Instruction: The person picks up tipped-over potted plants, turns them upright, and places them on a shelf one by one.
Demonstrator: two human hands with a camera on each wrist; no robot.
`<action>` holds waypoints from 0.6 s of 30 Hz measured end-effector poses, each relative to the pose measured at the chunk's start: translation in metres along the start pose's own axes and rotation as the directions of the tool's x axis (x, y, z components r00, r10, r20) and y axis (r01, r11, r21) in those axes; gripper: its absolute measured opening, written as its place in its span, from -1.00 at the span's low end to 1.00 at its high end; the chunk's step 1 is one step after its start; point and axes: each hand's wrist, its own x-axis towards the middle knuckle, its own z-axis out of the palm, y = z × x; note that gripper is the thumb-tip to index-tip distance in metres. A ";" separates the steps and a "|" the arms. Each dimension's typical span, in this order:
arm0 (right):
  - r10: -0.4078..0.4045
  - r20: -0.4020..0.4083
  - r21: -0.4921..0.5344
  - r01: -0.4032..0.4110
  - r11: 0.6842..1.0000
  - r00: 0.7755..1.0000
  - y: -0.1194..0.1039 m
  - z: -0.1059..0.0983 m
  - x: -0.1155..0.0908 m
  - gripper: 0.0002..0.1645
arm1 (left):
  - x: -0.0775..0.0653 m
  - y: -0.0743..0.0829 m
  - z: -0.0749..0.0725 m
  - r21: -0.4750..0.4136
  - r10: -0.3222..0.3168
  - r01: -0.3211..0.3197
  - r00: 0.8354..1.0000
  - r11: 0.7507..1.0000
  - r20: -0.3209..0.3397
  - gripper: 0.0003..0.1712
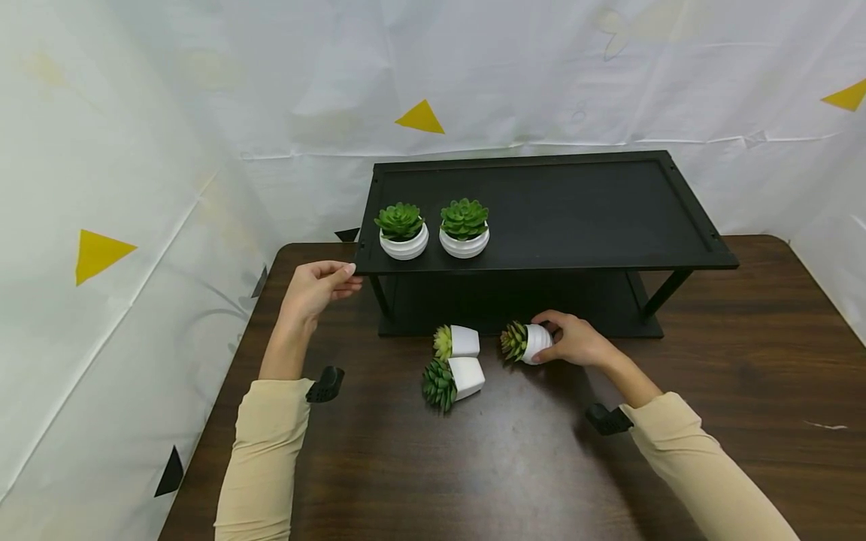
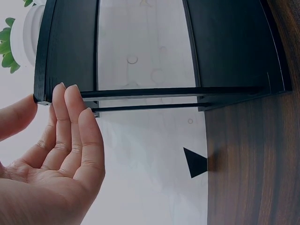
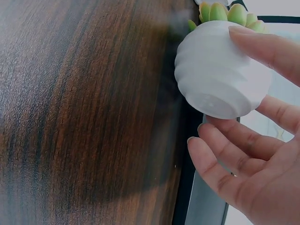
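Note:
My right hand (image 1: 571,340) grips the white ribbed pot of a potted succulent (image 1: 537,344) that lies on its side in front of the shelf. In the right wrist view the thumb presses one side of the round pot (image 3: 220,75), with fingers around the other. My left hand (image 1: 314,291) pinches the front left corner of the black two-tier shelf (image 1: 561,210). Thumb and fingers (image 2: 89,136) stand on either side of the upper board's edge in the left wrist view. Two green succulents in round white pots, one left (image 1: 404,244) and one right (image 1: 464,244), stand upright on the top board.
Between the hands, two more succulents in square white pots lie tipped over, one pale green (image 1: 464,341) and one dark green (image 1: 467,377). The shelf's lower board (image 1: 501,300) rests on the brown wooden table (image 1: 406,466). White sheeting (image 1: 507,75) hangs behind and at the sides.

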 end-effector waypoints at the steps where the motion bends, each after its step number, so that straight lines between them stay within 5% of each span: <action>1: 0.000 0.000 0.002 0.000 1.000 1.000 0.000 0.000 0.000 -0.28 | 0.000 0.000 0.000 0.001 0.000 0.000 1.000 1.000 0.000 -0.63; 18: -0.016 0.039 0.084 0.013 0.996 0.999 0.010 -0.004 -0.003 -0.28 | 0.000 0.000 0.000 -0.009 -0.008 0.008 1.000 1.000 0.000 -0.62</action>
